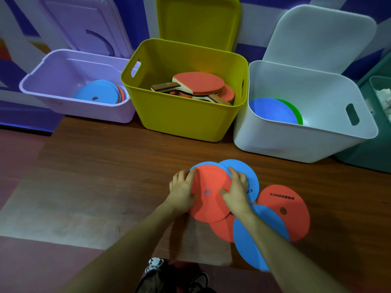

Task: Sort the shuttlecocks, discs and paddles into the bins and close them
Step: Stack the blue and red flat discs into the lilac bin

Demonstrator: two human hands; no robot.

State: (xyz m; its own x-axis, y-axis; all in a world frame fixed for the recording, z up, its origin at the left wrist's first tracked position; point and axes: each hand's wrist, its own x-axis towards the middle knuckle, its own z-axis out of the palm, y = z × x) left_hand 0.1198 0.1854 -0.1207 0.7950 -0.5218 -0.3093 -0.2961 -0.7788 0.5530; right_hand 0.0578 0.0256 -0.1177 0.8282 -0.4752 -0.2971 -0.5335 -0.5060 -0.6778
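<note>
Discs lie overlapped on the floor near its front edge, in front of three open bins; the left hand (182, 190) and right hand (237, 190) grip the top red disc (208, 199) by opposite rims, fingers curled; gathering seems in hand; next, likely lift it to the lilac bin (53, 85), which holds similar discs.

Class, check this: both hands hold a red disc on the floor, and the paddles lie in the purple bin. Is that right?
One error: the paddles lie in the yellow bin, not the purple bin, which holds discs, as the head view shows. Both hands, left hand and right hand, do hold the red disc.
</note>
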